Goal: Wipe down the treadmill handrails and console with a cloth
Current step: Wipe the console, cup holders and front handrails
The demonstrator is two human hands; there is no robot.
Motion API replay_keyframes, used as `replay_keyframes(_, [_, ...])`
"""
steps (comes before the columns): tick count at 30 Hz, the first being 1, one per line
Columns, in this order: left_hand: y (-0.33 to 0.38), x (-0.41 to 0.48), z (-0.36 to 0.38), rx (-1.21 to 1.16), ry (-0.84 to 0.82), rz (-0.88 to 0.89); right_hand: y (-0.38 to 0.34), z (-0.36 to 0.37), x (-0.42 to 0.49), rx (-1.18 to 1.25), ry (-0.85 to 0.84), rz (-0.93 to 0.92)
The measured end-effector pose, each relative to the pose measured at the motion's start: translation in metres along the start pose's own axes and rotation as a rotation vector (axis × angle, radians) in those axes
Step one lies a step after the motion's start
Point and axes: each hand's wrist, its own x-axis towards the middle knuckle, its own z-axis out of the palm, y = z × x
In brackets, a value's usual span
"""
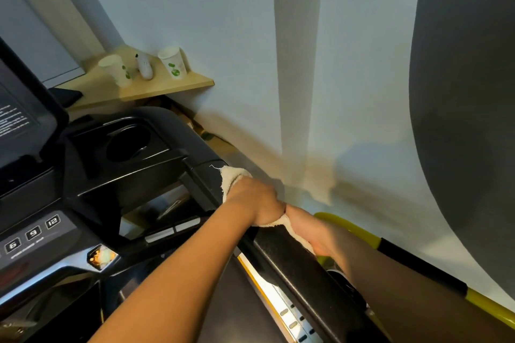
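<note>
Both hands, left hand [257, 205] and right hand [312, 234], grip the cream terry cloth [232, 179] (fingers closed) around the black padded handrail [281, 253].

The cloth [237, 179] shows only as patches either side of the left hand [257, 205], which covers its middle; the right hand [309, 234] has its fingers hidden behind the handrail [292, 264]. The console [33, 234] is cut off by the left edge, and its white printed text is too small to read. Two paper cups [171, 62] on the shelf [156, 86] bear green logos too blurred to make out.
</note>
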Motion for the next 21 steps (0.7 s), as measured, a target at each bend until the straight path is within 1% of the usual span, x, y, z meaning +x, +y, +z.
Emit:
replay_keyframes(2, [0.0, -0.021, 0.016, -0.06, 0.18, 0.074, -0.003, -0.006, -0.012, 0.065, -0.013, 0.115])
replay_keyframes(3, [0.0, -0.03, 0.028, -0.142, 0.29, 0.111, -0.007, -0.008, -0.02, -0.007, -0.028, 0.157])
replay_keyframes(5, [-0.005, -0.046, 0.05, -0.305, 0.496, 0.176, -0.014, -0.009, -0.03, -0.187, -0.035, 0.156])
replay_keyframes(7, [-0.011, -0.052, 0.067, -0.42, 0.634, 0.227, -0.018, -0.004, -0.037, -0.237, -0.019, 0.137])
replay_keyframes(8, [-0.015, -0.052, 0.069, -0.44, 0.659, 0.24, -0.018, -0.002, -0.037, -0.235, -0.011, 0.121])
replay_keyframes(10, [-0.02, -0.045, 0.063, -0.407, 0.636, 0.248, -0.016, 0.0, -0.032, -0.16, 0.015, 0.11])
replay_keyframes(13, [-0.025, -0.029, 0.042, -0.315, 0.515, 0.215, -0.015, 0.002, -0.016, -0.114, 0.04, 0.112])
replay_keyframes(16, [-0.026, -0.019, 0.035, -0.243, 0.418, 0.14, -0.02, 0.008, -0.013, -0.143, 0.104, 0.028])
replay_keyframes(18, [-0.021, -0.025, 0.043, -0.272, 0.437, 0.112, -0.015, 0.012, -0.019, -0.175, 0.134, -0.02])
replay_keyframes(21, [-0.007, -0.06, 0.068, -0.44, 0.583, 0.138, -0.003, 0.016, -0.042, -0.319, 0.188, -0.183])
